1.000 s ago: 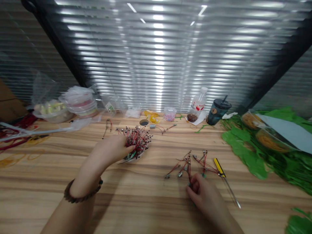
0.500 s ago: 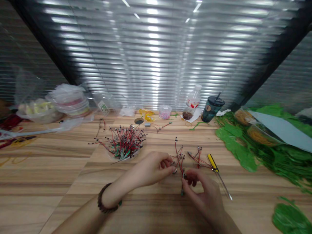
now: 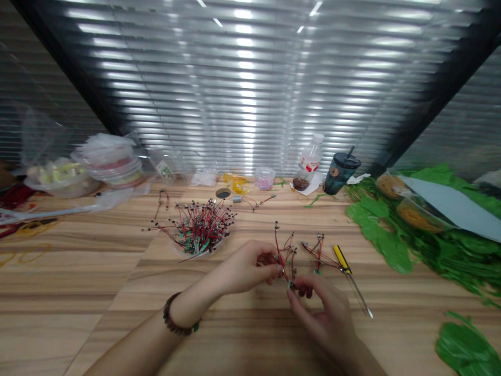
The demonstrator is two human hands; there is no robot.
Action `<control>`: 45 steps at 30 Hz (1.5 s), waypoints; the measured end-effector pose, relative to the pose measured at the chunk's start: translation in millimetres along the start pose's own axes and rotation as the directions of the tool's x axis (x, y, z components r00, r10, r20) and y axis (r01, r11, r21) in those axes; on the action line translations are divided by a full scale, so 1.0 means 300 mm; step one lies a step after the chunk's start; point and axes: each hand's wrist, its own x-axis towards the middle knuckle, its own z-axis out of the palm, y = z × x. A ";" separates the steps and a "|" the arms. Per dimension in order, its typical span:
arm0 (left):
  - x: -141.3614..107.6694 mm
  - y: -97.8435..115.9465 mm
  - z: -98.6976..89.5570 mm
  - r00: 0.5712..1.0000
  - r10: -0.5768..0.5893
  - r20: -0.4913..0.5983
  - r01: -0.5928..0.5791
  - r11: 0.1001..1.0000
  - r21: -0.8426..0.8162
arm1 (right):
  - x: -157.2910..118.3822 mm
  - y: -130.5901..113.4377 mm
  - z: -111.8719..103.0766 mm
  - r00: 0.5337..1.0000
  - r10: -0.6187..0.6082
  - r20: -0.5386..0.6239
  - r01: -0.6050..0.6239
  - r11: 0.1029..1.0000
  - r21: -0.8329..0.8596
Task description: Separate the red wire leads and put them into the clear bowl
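Note:
My left hand (image 3: 250, 267), with a dark beaded bracelet at the wrist, pinches a thin red-and-black wire assembly (image 3: 278, 245) at the middle of the table. The lower end of that assembly, a small green piece, sits between the thumb and finger of my right hand (image 3: 323, 305). Just behind my fingers lie more red wires (image 3: 290, 251). Another wire cluster (image 3: 320, 253) rests to the right, beside a screwdriver (image 3: 342, 258) with a yellow and black handle. A heap of similar wire assemblies (image 3: 205, 224) fills a clear bowl left of my hands.
A plastic bottle (image 3: 309, 164) and a dark lidded cup (image 3: 340, 172) stand at the back. Green plastic leaves (image 3: 376, 230) spread over the right side. Stacked clear containers (image 3: 111, 162) stand at the back left. A small tub of pink bits (image 3: 265, 178) is by the blinds.
The held wire assembly has tilted to the left at its top. The fingers of my left hand now meet its wires, and my right hand has moved slightly left.

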 end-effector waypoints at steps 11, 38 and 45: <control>0.014 -0.016 0.000 0.999 0.017 -0.039 -0.021 0.994 -0.105 | 0.007 -0.007 -0.002 0.999 -0.005 -0.032 0.006 1.000 0.021; -0.218 0.038 -0.442 0.812 -0.068 -0.579 0.382 0.812 0.440 | -0.003 0.063 -0.009 0.789 0.513 0.339 -0.397 0.846 -0.355; -0.175 0.021 -0.455 0.740 -0.141 -0.657 0.531 0.723 0.442 | 0.011 0.039 -0.016 0.986 0.163 0.039 -0.159 0.983 -0.096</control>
